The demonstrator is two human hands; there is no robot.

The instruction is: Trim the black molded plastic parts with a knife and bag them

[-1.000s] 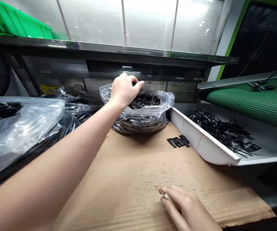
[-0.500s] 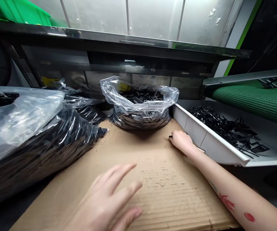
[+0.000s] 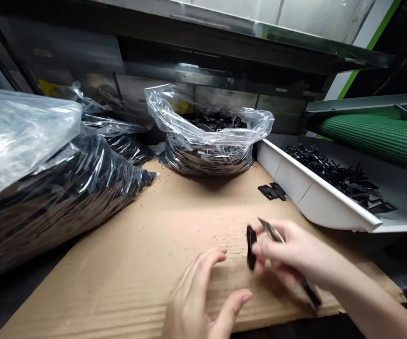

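Observation:
My right hand (image 3: 288,249) is closed on two things above the cardboard. Between thumb and fingertips it pinches a small flat black plastic part (image 3: 250,248), held on edge. A craft knife (image 3: 311,293) lies through the same hand, its pointed blade up past the index finger and its dark handle out below the palm. My left hand (image 3: 203,296) is open just left of the part, thumb and fingers apart, nothing in it. Similar black plastic parts (image 3: 272,191) lie on the cardboard farther back, beside the white tray.
Cardboard (image 3: 129,263) covers the worktop, with small dark scraps on it. An open clear bag (image 3: 210,157) of black parts stands at the back; a larger filled bag (image 3: 65,193) fills the left. The white tray (image 3: 316,197) holds black pieces below a green conveyor belt (image 3: 373,139).
My right hand has come back from beside the tray toward me, now with a black plastic part and the craft knife showing. My left hand has moved right. The view has tilted down.

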